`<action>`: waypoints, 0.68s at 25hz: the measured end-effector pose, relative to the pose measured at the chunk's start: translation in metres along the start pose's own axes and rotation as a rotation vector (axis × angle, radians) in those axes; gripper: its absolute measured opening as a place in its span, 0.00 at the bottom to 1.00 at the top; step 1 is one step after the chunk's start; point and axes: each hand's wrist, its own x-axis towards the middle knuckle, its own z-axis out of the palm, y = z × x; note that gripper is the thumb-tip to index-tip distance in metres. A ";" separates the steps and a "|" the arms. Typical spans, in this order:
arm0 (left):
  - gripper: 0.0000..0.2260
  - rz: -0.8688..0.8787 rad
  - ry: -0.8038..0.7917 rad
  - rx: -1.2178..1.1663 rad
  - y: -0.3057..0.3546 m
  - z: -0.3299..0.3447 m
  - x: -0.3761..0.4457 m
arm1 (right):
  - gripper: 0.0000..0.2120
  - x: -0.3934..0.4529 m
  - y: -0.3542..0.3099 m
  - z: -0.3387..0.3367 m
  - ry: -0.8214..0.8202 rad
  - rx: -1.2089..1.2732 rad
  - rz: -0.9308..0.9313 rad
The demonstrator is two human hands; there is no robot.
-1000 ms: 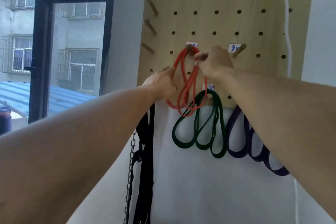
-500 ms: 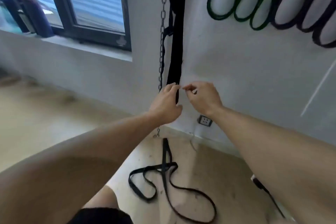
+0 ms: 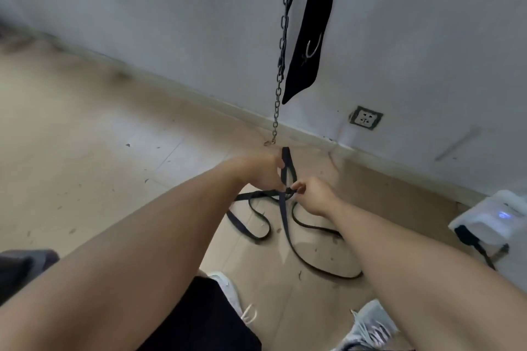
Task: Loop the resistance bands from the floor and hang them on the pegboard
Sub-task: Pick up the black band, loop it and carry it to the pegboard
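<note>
A long black resistance band (image 3: 288, 232) lies in loose tangled loops on the tan floor near the wall. Both my hands are down at its upper part, where the strands cross. My left hand (image 3: 263, 172) is closed around the band just left of a raised loop. My right hand (image 3: 312, 194) pinches the band at the crossing with thumb and fingertips. The pegboard and the bands hanging on it are out of view.
A metal chain (image 3: 281, 65) and a black strap (image 3: 308, 37) hang down the grey wall above my hands. A wall socket (image 3: 366, 118) sits low on the wall to the right. A white device (image 3: 490, 216) with a cable rests on the floor at right. My shoes (image 3: 368, 328) are below.
My view has dropped from the pegboard to the floor. My hands left the red band on its peg, came down the wall and took hold of the black band.
</note>
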 end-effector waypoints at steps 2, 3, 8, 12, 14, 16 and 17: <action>0.27 0.024 0.008 -0.041 -0.006 -0.013 0.008 | 0.17 0.018 0.008 0.028 -0.042 0.020 0.007; 0.26 0.019 0.010 -0.095 -0.011 -0.019 0.014 | 0.19 0.027 0.010 0.042 -0.073 0.028 0.005; 0.27 -0.109 0.025 -0.141 -0.054 -0.031 0.041 | 0.28 0.078 0.000 0.102 -0.165 -0.029 -0.023; 0.28 -0.125 0.008 0.006 -0.066 -0.027 0.053 | 0.29 0.119 -0.025 0.130 -0.171 -0.170 -0.165; 0.27 -0.139 -0.004 0.070 -0.069 -0.026 0.053 | 0.31 0.132 -0.026 0.138 -0.183 -0.303 -0.169; 0.24 -0.155 -0.026 0.115 -0.071 -0.026 0.053 | 0.30 0.136 -0.019 0.144 -0.154 -0.413 -0.142; 0.24 -0.158 -0.040 0.126 -0.071 -0.026 0.053 | 0.27 0.138 -0.014 0.148 -0.116 -0.462 -0.142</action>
